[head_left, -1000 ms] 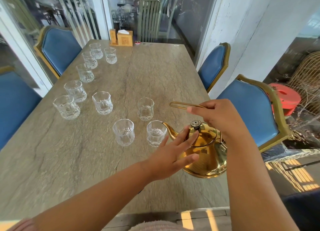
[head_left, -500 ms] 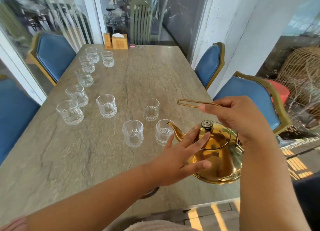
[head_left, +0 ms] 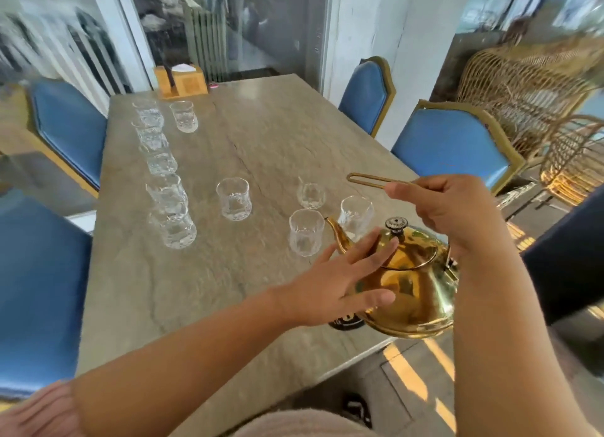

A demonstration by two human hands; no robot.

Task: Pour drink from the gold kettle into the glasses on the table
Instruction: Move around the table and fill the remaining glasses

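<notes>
Gold kettle (head_left: 415,292) hangs under right hand (head_left: 447,211); left hand (head_left: 330,286) touches it.

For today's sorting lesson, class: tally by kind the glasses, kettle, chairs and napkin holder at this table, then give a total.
Clear patterned drinking glasses: 10 (far ones blurred)
Shiny gold metal kettle: 1
Blue padded chairs with gold frames: 4
Light wooden napkin holder: 1
Total: 16

Head cam, looks fwd and down over table (head_left: 261,148) (close, near end); single view.
</notes>
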